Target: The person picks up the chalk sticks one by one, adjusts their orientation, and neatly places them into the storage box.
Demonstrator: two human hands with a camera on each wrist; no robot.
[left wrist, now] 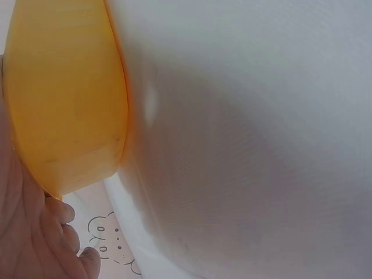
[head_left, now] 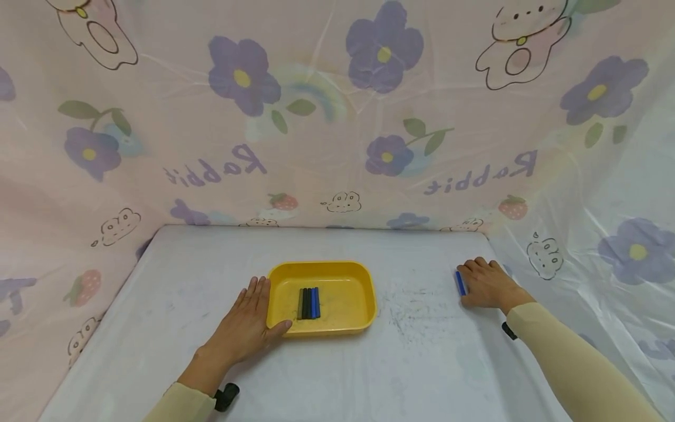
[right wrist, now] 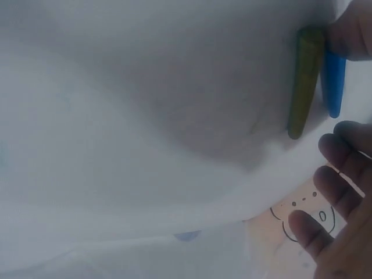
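The yellow tray (head_left: 345, 299), where 5 crayon-like sticks (head_left: 309, 303) are laid, is touched by the straight-fingered left hand (head_left: 246, 321), while at the right 1 blue stick (right wrist: 333, 87), beside 1 olive stick (right wrist: 305, 84), is touched by the right hand (head_left: 487, 284), whether gripped cannot be told.

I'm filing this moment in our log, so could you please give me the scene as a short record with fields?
surface: white-covered table
container: yellow tray, left of the table's middle
in tray: row of slim sticks, dark ones on the left, blue on the right
left hand: fingers straight along the tray's left side, thumb at its near rim
right hand: at the table's right, thumb at one end of a blue stick; whether it grips is unclear
beside blue stick: olive stick
backdrop: cloth with flowers and rabbits
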